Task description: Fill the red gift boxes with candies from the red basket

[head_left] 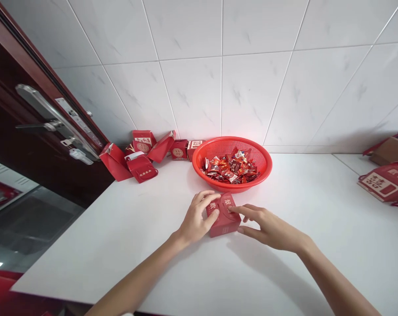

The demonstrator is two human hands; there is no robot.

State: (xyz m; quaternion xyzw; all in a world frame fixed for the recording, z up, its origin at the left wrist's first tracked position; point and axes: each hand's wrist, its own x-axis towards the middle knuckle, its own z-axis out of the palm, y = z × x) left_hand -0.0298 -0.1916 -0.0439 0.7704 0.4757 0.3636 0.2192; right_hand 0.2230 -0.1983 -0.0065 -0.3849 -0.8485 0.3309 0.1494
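Observation:
A small red candy box (224,224) with pale Chinese characters sits on the white tabletop in front of me. Its curved top flaps lie folded over one another. My left hand (199,218) holds its left side, fingers over the back left edge and thumb on the top. From the right, my right hand (260,224) grips it with the index finger pressed on the top flap and the thumb at the near right corner. Just behind stands a red plastic basket (266,169), holding many wrapped candies (230,169). The undersides of my fingers are partly hidden.
Several red boxes (142,169) stand or lie in a cluster at the back left, by the tiled wall (192,92). Another red box (385,182) lies at the far right beside a brown one (392,151). A dark door with a metal handle (54,125) borders the table's left side.

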